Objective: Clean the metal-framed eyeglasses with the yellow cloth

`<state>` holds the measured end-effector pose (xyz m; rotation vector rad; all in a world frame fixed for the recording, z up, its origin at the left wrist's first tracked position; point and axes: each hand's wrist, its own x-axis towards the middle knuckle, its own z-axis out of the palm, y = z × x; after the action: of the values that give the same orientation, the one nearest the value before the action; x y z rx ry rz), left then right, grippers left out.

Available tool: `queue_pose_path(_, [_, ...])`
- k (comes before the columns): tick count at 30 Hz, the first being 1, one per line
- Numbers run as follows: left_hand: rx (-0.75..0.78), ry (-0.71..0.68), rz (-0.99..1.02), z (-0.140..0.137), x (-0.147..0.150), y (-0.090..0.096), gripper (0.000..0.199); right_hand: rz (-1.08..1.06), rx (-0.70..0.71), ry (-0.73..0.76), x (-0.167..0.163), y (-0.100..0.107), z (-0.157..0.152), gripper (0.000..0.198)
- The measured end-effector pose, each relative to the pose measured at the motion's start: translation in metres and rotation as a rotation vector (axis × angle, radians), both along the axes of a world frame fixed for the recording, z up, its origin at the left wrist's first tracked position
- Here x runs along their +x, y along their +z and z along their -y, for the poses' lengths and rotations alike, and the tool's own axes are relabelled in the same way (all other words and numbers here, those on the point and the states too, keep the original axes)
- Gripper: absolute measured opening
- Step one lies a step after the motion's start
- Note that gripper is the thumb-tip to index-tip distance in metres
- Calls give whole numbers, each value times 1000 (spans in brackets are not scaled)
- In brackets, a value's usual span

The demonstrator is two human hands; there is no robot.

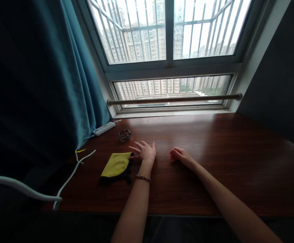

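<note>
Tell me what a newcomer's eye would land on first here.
Probably the yellow cloth, bright against the dark wooden desk, lying at the left with the left hand open, fingertips at its edge. The right hand rests loosely curled beside it. Behind, the bright barred window and teal curtain stand out.

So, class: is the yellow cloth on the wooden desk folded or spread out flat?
Folded. The yellow cloth lies as a compact pad with a dark layer showing beneath its edges, beside the left hand.

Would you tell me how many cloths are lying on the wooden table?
1: a yellow cloth lies on the table, at the fingertips of the left hand. The dark curtain may hide others.
</note>
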<state>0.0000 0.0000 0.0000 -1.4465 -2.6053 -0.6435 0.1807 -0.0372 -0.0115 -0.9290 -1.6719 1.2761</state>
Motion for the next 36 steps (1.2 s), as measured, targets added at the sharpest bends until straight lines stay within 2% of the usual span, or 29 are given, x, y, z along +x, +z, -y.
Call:
queue_pose_path(3, [-34,8,43,-1,-1,-3,68,10,9,-10,-1,1,1,43])
queue_pose_path(6, [46,-137,27,7,13,-1,61,35,39,-49,-2,2,2,45])
queue_pose_path(8, [122,-367,37,14,27,-1,50,56,77,-127,-2,4,2,45])
queue_pose_path(11, [201,-856,164,24,45,-1,37,90,151,-351,3,6,1,41])
queue_pose_path(13, [218,-1163,298,28,52,-1,38,115,197,-523,8,7,0,38])
queue_pose_path(15, [204,-1371,420,31,55,0,41,143,235,-660,13,7,-2,33])
queue_pose_path(17, [178,-1467,513,33,57,2,40,171,269,-728,16,7,-3,24])
queue_pose_path(20, [194,-1443,562,35,57,5,29,213,325,-673,15,7,-3,17])
queue_pose_path(23, [270,-1345,554,33,55,7,16,262,367,-463,10,8,-1,25])
queue_pose_path(25, [322,-1290,533,31,53,8,14,283,387,-313,7,10,2,36])
queue_pose_path(28, [396,-1167,465,29,49,10,14,376,434,-220,7,12,5,44])
queue_pose_path(30, [438,-1036,465,26,45,11,14,449,446,-267,9,13,5,32])
queue_pose_path(33, [491,-763,582,15,35,9,12,471,407,-485,15,13,5,3])
queue_pose_path(36, [528,-510,665,-6,14,2,11,426,348,-823,24,15,3,17])
